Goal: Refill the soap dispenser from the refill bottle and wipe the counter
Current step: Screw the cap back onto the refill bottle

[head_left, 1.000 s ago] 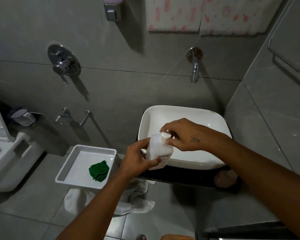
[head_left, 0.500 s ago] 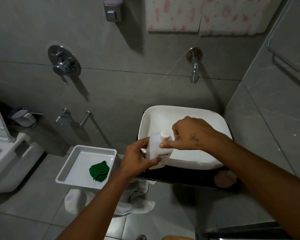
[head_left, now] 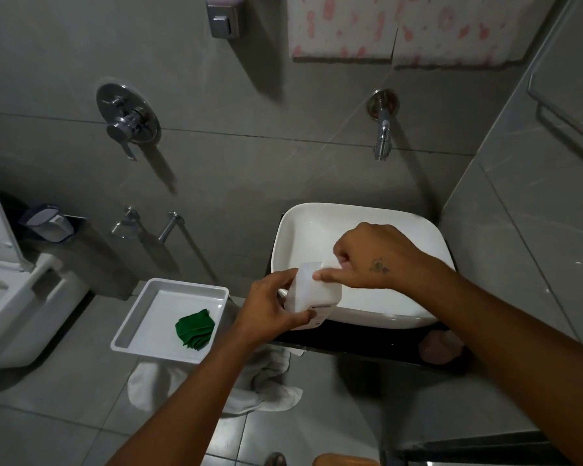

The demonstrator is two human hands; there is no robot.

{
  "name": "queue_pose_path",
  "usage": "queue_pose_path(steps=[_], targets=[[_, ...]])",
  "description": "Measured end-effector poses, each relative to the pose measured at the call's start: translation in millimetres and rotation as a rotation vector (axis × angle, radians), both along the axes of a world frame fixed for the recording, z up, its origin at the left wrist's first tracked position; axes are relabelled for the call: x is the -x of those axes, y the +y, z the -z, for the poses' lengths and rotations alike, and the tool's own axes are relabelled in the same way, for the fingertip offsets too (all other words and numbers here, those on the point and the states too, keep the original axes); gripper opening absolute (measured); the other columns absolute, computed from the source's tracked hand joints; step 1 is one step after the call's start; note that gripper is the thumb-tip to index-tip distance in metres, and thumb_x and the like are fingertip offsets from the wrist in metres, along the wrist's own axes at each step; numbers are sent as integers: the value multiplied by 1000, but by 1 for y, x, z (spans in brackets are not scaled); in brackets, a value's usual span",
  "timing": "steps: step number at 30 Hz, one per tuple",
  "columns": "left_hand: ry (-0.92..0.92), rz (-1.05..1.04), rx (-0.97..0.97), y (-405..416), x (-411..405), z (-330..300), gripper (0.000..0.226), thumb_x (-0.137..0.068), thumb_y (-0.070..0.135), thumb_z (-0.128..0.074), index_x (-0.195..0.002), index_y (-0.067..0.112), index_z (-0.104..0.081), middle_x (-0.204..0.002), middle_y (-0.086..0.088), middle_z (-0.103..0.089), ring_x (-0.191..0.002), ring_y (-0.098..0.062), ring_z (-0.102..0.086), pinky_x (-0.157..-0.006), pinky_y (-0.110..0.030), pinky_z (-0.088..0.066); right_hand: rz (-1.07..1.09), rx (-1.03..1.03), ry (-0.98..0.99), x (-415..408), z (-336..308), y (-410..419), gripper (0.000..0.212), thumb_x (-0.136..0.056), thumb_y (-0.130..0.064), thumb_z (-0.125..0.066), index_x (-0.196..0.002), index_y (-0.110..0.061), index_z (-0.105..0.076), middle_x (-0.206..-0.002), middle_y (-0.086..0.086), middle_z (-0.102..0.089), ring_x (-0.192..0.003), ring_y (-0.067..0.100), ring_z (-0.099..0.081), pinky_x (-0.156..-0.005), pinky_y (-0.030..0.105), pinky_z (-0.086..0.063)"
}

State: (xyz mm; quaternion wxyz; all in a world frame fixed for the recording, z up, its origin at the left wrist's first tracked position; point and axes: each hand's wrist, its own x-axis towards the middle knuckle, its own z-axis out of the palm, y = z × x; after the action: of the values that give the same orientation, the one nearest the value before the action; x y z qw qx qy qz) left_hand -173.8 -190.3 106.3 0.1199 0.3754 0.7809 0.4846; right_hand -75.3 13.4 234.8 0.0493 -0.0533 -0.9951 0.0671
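A person stood over a white sink (head_left: 367, 223). The left hand (head_left: 270, 311), fingers clamped round a white refill bottle (head_left: 313, 294), held it over the sink's near rim. The right hand (head_left: 364, 260) had fingers pinched together on the bottle's cap. Judged best: grip the body firmly, twist the cap only, bottle upright. Left of the sink, a white tray (head_left: 148, 311) held a green cloth (head_left: 196, 327). Open room lay above the basin; the wall stood close on the right.

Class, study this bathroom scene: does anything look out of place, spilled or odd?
Yes. A white towel lies crumpled on the floor below the counter edge, partly under the white tray, an odd place for it. No spill shows on the basin.
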Motion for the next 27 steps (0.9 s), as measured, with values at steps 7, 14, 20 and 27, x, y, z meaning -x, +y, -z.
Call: queue_pose_path(steps=[7,14,20,27], targets=[[1,11,9,0,0,-1,75,-64,32,-95,-132,27,-65,-115,9,-73,-96,-14,-73,-76,-37,-65,-128,101,-64,-3,2,4,43,-78,-68,-60,-109,-38,-59,-85,-20,-63,-73,10,-58,-62,26,-48],[-11,7,-8,3,-4,-8,73,-63,34,-95,-129,40,-64,-108,26,-70,-88,-3,-71,-69,-19,-61,-94,138,-38,-4,10,13,53,-72,-81,-54,-106,-41,-56,-80,-19,-61,-70,11,-57,-59,22,-41],[-8,-3,-4,6,0,-7,72,-65,28,-96,-130,29,-67,-109,17,-73,-85,-4,-70,-70,-27,-63,-21,68,15,-6,10,19,59,-67,-88,-49,-82,-31,-56,-66,-13,-61,-61,11,-56,-55,26,-45],[-18,26,7,13,-2,-5,74,-66,35,-95,-133,30,-65,-114,18,-70,-90,-9,-72,-73,-23,-63,-178,212,-33,-5,23,19,29,-86,-52,-64,-105,-30,-65,-77,-25,-50,-72,6,-52,-65,26,-47]])
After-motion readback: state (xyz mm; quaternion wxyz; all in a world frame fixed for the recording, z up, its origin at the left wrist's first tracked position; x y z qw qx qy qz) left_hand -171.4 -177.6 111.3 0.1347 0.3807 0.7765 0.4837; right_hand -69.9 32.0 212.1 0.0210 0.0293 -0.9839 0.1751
